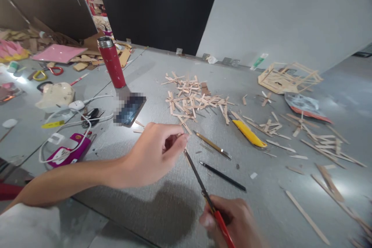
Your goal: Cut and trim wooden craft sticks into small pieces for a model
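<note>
My right hand (232, 221) grips a pair of scissors (199, 178) with red handles. Their long dark blades look nearly closed and reach up to the fingertips of my left hand (157, 153). That hand is closed in a pinch; whatever small piece lies between thumb and finger is mostly hidden. Just beyond my left fingertips lies a loose heap of short wooden sticks (188, 100). On the tabletop right of the blades rest a brass-coloured craft knife (212, 144) and a slim black pen-like tool (223, 176).
A yellow box cutter (248, 132) lies among scattered wooden strips (305, 217) on the right. Behind them stands a stick-built frame (290, 78). To the left are a red bottle (112, 62), a phone (130, 110) and a purple power strip (71, 150) with white cables.
</note>
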{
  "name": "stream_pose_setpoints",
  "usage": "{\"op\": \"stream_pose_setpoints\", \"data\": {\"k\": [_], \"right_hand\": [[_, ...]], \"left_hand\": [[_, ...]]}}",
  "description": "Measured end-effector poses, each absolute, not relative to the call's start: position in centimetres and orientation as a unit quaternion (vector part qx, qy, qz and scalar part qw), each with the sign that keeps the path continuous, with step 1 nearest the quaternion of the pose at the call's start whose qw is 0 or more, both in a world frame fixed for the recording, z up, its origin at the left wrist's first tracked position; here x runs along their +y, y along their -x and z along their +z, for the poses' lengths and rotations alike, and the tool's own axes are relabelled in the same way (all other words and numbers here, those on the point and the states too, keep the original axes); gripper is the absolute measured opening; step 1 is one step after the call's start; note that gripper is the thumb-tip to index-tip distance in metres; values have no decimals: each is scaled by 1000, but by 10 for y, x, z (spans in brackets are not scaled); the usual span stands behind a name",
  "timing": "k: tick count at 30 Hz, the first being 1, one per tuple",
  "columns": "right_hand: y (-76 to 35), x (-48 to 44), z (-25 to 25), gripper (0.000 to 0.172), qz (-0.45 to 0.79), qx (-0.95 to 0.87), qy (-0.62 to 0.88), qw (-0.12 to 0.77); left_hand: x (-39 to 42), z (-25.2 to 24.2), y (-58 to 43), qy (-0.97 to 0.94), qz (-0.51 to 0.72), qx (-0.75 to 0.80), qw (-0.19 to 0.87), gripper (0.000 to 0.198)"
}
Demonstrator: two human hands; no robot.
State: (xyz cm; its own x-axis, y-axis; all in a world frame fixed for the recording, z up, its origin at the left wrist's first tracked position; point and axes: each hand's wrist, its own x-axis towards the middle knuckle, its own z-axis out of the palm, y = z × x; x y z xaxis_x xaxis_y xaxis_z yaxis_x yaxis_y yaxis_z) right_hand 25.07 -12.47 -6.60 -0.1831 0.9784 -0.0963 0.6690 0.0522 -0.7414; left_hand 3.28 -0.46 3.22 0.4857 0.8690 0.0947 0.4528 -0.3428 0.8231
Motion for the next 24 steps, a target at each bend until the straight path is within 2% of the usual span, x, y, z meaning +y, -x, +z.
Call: {"op": "stream_pose_setpoints", "data": {"k": [10, 24], "right_hand": [[-250, -119, -63, 62, 327, -700, 592, 230], [-256, -118, -63, 56, 263, -735, 576, 242]], "left_hand": [[-5, 35, -32, -757, 280, 413, 422, 39], [-1, 40, -27, -790, 260, 385, 400, 35]]}}
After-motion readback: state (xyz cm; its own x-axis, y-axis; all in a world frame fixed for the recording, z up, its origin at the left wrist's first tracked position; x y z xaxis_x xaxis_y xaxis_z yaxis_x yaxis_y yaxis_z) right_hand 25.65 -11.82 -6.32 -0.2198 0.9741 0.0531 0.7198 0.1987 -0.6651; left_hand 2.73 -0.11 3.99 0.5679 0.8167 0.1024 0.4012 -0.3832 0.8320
